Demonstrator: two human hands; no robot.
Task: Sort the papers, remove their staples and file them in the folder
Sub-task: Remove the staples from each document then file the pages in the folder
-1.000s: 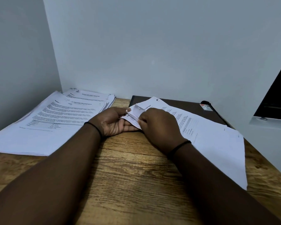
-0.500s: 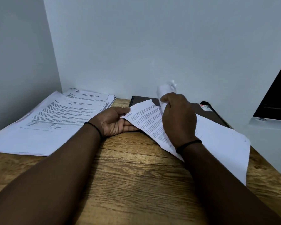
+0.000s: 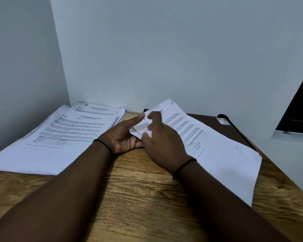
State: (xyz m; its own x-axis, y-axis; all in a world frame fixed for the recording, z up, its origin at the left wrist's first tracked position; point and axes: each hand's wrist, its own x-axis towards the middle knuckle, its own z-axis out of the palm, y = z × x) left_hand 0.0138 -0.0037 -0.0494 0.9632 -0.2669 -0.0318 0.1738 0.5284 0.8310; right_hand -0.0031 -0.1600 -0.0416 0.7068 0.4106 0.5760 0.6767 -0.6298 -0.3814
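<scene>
A stapled set of printed papers (image 3: 210,147) lies slanted on the wooden desk, its far part over a dark brown folder (image 3: 206,120). My left hand (image 3: 124,137) lies palm up under the set's near left corner, with the thumb stretched over the folded corner. My right hand (image 3: 163,144) is curled over that same corner, thumb and fingers pinching the bent paper. No staple can be made out; the hands hide the corner.
A large pile of printed papers (image 3: 59,137) covers the desk's left side up to the wall corner. The folder bears a small red and white label (image 3: 221,120) at its far right. Bare wooden desk (image 3: 138,198) lies in front of me.
My right hand, which had flipped the top sheet up and back, has laid it flat again and returned to the corner held by my left hand.
</scene>
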